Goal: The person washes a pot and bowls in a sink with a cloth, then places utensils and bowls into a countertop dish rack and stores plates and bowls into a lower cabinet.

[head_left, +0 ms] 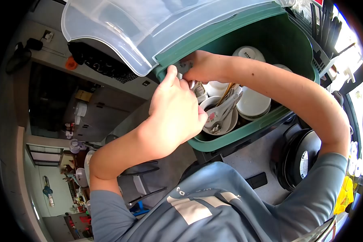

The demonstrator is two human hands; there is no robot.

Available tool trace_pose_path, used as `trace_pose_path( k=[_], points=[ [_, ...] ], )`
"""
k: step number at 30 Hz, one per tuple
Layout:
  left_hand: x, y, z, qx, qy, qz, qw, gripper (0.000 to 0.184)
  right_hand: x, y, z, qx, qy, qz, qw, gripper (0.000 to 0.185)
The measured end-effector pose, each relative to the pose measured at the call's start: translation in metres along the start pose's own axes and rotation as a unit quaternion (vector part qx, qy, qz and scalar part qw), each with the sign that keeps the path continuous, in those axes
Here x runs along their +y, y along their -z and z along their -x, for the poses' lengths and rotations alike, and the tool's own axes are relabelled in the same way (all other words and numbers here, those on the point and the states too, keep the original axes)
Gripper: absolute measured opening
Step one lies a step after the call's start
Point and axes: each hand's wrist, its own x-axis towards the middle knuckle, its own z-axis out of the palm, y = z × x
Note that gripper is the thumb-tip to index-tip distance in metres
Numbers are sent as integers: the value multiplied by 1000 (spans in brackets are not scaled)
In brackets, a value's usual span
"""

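Note:
My left hand [174,111] is closed at the near-left corner of a green bin [213,144]; whatever its curled fingers grip is hidden. Right beside it, my right hand [203,66] reaches down inside the bin with bent fingers, its fingertips mostly out of sight. A small pale, shiny piece shows between the two hands, too little of it to name. Just below them stands a white bowl [228,128] holding a flowered soup spoon [214,114], a metal spoon [216,127] and other utensils. Stacked white dishes [254,101] sit next to it.
A clear plastic lid [121,28] stands raised along the bin's far-left side. Another white bowl [248,52] lies deeper in the bin. Dark utensils fill a grey rack [319,48] at the upper right. A round black appliance [300,159] rests to the right.

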Motion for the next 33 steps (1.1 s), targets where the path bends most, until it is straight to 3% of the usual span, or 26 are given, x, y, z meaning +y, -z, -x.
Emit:
trace_pose_path(
  k=[2,5,8,11,13,14,17,23,26,29,33],
  points=[
    [1,1,1,4,6,28,1000,34,0,3,-4,-28,-9,-10,999,17],
    [2,4,5,20,15,85,996,32,-4,10,0,-59,-32,12,998,71],
    [5,2,14,48,15,97,994,34,-9,12,7,-68,-34,18,997,74],
    [9,2,18,58,18,111,992,34,-14,10,17,-61,-20,58,996,74],
    [11,1,19,67,20,128,989,32,-15,10,16,-71,-18,78,994,31],
    [12,-1,19,95,12,150,984,32,-15,9,16,-75,-18,86,993,19],
    [15,-1,20,100,-1,167,981,32,-19,10,12,-85,-63,89,990,63],
    [18,-2,25,122,-10,167,978,30,-24,8,16,-93,-78,49,991,43],
    [16,0,28,117,-7,171,978,26,-15,6,14,-90,-25,45,995,43],
    [14,0,30,128,-4,163,978,22,-19,11,30,-57,12,130,990,43],
    [10,-6,31,152,3,134,979,21,-9,14,28,-72,47,83,993,44]
  ],
)
